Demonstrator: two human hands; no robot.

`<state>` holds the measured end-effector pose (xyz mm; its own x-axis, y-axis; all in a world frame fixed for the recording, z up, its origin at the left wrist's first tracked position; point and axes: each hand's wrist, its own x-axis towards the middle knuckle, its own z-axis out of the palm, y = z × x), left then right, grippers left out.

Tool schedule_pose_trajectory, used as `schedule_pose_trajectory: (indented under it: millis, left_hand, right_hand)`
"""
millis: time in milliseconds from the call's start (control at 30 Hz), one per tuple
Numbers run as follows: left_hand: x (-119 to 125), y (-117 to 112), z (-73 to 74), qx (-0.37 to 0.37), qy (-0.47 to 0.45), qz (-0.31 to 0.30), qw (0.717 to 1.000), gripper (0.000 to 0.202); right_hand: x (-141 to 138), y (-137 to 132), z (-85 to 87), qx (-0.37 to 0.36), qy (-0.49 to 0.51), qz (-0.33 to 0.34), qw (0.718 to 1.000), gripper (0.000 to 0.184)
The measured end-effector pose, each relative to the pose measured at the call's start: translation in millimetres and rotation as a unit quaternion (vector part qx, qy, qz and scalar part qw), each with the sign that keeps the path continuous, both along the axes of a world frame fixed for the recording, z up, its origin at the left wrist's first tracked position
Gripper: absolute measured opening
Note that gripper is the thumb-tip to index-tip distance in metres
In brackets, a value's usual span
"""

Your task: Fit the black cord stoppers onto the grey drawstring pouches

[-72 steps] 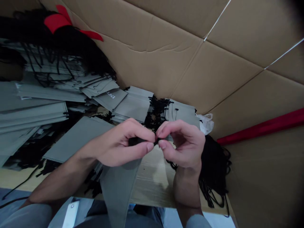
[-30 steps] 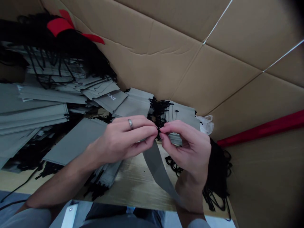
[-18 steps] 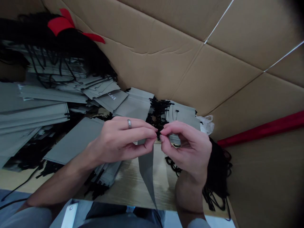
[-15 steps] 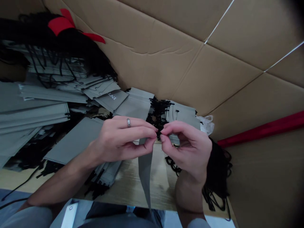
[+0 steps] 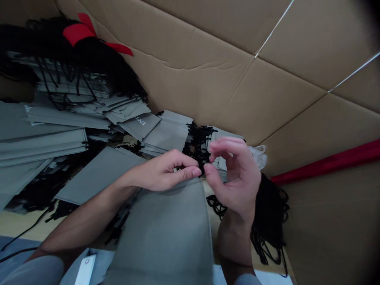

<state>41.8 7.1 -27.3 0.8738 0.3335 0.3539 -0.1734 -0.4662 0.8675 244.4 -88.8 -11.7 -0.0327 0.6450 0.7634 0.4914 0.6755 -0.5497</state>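
Observation:
A flat grey fabric pouch (image 5: pixel 166 233) hangs face-on from my left hand (image 5: pixel 169 170), which pinches its top edge near the right corner between thumb and fingers. Just right of that corner is my right hand (image 5: pixel 234 170), its thumb and forefinger curved with a small gap between the tips. I see nothing held in it. Dark cord ends behind the fingertips blend together, so whether a cord runs from the pouch there is unclear. Behind both hands lies a stack of similar grey pouches (image 5: pixel 172 128) with black cord ends (image 5: pixel 197 138).
More grey pouches (image 5: pixel 56 144) are heaped on the left, below a bundle of black cords (image 5: pixel 101 59) tied with a red band (image 5: pixel 78 33). Another black cord bundle (image 5: pixel 270 217) lies right of my right wrist. Cardboard walls (image 5: pixel 190 47) rise behind; a dark red strip (image 5: pixel 326 162) crosses the right wall.
The pouch has turned from edge-on to face-on. My left hand has rotated, thumb now on top. My right hand's fingertips have drawn slightly apart and moved a little away to the right.

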Motion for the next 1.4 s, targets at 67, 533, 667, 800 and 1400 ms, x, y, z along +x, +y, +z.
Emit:
schedule_pose_trajectory:
  millis: [67, 533, 667, 800, 1400]
  left_hand:
    - [-2.6, 0.1, 1.1, -0.018, 0.004, 0.004, 1.000, 0.045]
    - [-5.4, -16.9, 10.4, -0.050, 0.031, -0.060, 0.996, 0.043]
    - [-6.4, -25.6, 14.6, -0.039, -0.002, -0.110, 0.993, 0.040]
    - [-9.3, -30.0, 17.5, -0.030, -0.023, -0.169, 0.985, 0.038]
    - [7.4, -9.5, 3.2, -0.084, 0.041, 0.287, 0.953, 0.050]
  right_hand:
    - [10.4, 3.5, 1.5, -0.012, -0.070, 0.070, 0.995, 0.049]
    - [23.9, 10.4, -11.7, -0.081, 0.025, 0.213, 0.973, 0.026]
    - [19.3, 14.0, -15.7, -0.084, 0.072, 0.271, 0.956, 0.013]
    - [10.4, 16.4, -17.5, -0.050, 0.103, 0.329, 0.937, 0.009]
    - [1.0, 2.0, -0.5, -0.018, -0.141, -0.005, 0.990, 0.005]
